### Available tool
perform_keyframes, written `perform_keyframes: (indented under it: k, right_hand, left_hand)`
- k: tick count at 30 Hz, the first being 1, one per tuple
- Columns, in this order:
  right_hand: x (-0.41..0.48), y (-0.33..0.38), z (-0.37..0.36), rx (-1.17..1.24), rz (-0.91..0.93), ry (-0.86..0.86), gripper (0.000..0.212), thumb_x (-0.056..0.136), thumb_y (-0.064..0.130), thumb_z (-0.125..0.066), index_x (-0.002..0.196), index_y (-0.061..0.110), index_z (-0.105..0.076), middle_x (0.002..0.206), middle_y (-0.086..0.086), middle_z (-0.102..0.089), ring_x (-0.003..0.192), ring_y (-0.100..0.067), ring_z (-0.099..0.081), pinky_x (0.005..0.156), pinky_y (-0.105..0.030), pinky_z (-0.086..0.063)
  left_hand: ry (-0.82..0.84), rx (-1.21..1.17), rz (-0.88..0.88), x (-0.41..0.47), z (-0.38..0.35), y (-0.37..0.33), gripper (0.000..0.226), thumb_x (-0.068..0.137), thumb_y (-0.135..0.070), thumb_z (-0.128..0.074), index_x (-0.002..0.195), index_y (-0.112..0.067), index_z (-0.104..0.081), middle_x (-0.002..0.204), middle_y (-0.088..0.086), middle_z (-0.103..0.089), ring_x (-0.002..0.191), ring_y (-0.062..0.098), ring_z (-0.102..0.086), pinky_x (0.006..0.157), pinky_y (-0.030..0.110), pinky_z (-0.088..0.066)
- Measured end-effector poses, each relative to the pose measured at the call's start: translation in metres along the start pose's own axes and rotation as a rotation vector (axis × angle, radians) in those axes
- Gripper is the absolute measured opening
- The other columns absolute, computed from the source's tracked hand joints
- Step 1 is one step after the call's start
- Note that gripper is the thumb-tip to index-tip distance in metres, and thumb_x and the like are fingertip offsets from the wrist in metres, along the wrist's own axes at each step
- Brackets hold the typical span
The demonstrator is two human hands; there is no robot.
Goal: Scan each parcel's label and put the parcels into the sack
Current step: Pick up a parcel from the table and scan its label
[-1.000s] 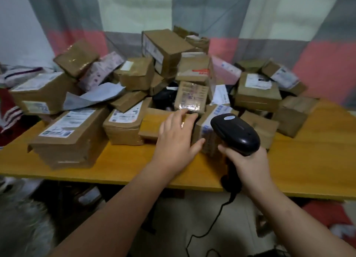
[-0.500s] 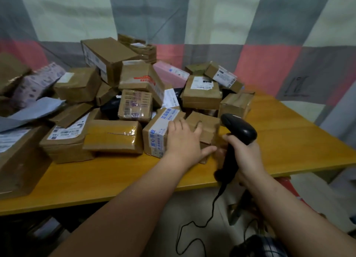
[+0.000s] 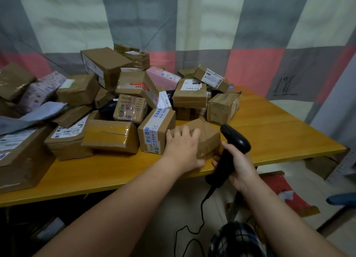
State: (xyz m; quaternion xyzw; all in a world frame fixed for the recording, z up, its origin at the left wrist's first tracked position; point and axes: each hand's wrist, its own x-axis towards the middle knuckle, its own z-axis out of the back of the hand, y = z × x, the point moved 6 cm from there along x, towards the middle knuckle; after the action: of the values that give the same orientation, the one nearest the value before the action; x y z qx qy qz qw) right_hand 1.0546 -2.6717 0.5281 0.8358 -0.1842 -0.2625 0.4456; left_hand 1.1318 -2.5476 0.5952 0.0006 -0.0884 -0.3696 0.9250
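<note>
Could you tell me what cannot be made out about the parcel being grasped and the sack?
- Crumpled brown taped parcel: no label in the head view; the left hand covers its near side.
- Sack: not identifiable in the head view.
- Black handheld barcode scanner, held by the right hand: its scan window faces away.
- Blue-taped cardboard box: print too small.

Dim, soft indoor light with wide-angle bending at the edges

The light is flat and slightly greenish, brightest on the pale panels of the curtain (image 3: 63,24) behind the pile; the space under the tabletop (image 3: 273,133) falls into deep shadow. Clear tape on a brown parcel (image 3: 110,135) shows a weak glare. The tabletop's edge bows and the forearms swell toward the lower corners. Label print is soft and mostly unreadable, and fine detail is smeared throughout.
</note>
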Motion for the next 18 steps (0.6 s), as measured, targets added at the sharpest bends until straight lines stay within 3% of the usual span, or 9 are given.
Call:
perform_keyframes:
  k: [4, 9, 13, 15, 18]
  right_hand:
    - [-0.004, -0.003, 0.0, 0.033, 0.015, 0.048, 0.029, 0.085, 0.019, -0.069, 0.114, 0.016, -0.064, 0.114, -0.012, -0.067, 0.107, -0.028, -0.062, 0.095, -0.045, -0.05]
    - [-0.009, 0.0, 0.002, -0.087, 0.107, 0.081, 0.034, 0.083, 0.025, -0.071, 0.115, 0.014, -0.066, 0.094, -0.002, -0.071, 0.093, -0.022, -0.064, 0.071, -0.032, -0.052]
    - [-0.01, -0.002, 0.009, -0.071, 0.113, 0.08, 0.033, 0.083, 0.025, -0.072, 0.113, 0.015, -0.066, 0.095, -0.004, -0.072, 0.094, -0.023, -0.068, 0.078, -0.038, -0.055]
    - [-0.011, 0.0, 0.011, 0.042, 0.12, 0.044, 0.029, 0.082, 0.023, -0.072, 0.108, 0.012, -0.066, 0.096, -0.008, -0.07, 0.094, -0.027, -0.069, 0.086, -0.044, -0.055]
    - [-0.012, 0.011, -0.004, 0.071, 0.181, 0.083, 0.045, 0.07, 0.03, -0.077, 0.108, 0.008, -0.066, 0.093, -0.008, -0.069, 0.089, -0.021, -0.069, 0.08, -0.044, -0.057]
  left_hand:
    - [-0.029, 0.253, -0.112, -0.019, -0.009, -0.002, 0.098, 0.072, -0.064, -0.068, 0.136, -0.019, -0.009, 0.149, 0.026, -0.024, 0.136, 0.044, -0.026, 0.113, 0.054, -0.021]
    - [-0.063, 0.309, -0.158, -0.039, -0.015, 0.0, 0.115, 0.083, -0.05, -0.066, 0.14, -0.032, 0.032, 0.154, 0.027, -0.013, 0.139, 0.05, -0.018, 0.113, 0.056, -0.021]
    - [-0.094, 0.294, -0.218, -0.047, -0.014, 0.0, 0.112, 0.086, -0.044, -0.064, 0.139, -0.033, 0.034, 0.152, 0.021, -0.014, 0.137, 0.047, -0.021, 0.112, 0.056, -0.025]
    - [-0.173, 0.053, -0.176, -0.047, 0.001, 0.012, 0.11, 0.08, -0.05, -0.065, 0.144, -0.035, 0.023, 0.149, 0.01, -0.019, 0.133, 0.033, -0.029, 0.107, 0.044, -0.033]
    - [-0.275, -0.73, 0.077, -0.045, 0.024, 0.048, 0.099, 0.076, -0.048, -0.072, 0.148, -0.039, -0.004, 0.135, -0.008, -0.03, 0.12, 0.009, -0.04, 0.093, 0.023, -0.04]
